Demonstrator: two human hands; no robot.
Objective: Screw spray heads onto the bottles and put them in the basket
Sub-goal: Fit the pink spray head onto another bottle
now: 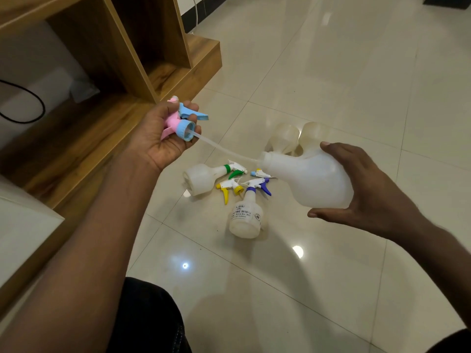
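My left hand (159,135) grips a pink and blue spray head (181,121). Its clear dip tube (224,149) runs right, with the tip at the mouth of a white bottle (305,179). My right hand (367,189) holds that bottle tilted, neck pointing left. On the floor below lie a bottle with a green spray head (204,177), a bottle with a purple spray head (247,215), a loose yellow spray head (228,188) and a small blue and yellow one (258,173). Two more headless bottles (293,136) stand behind the held bottle. No basket is in view.
A wooden shelf unit (142,72) stands at the left, its base step reaching to the floor tiles (331,72). A black cable (30,98) loops inside it. My dark trouser leg (150,319) is at the bottom.
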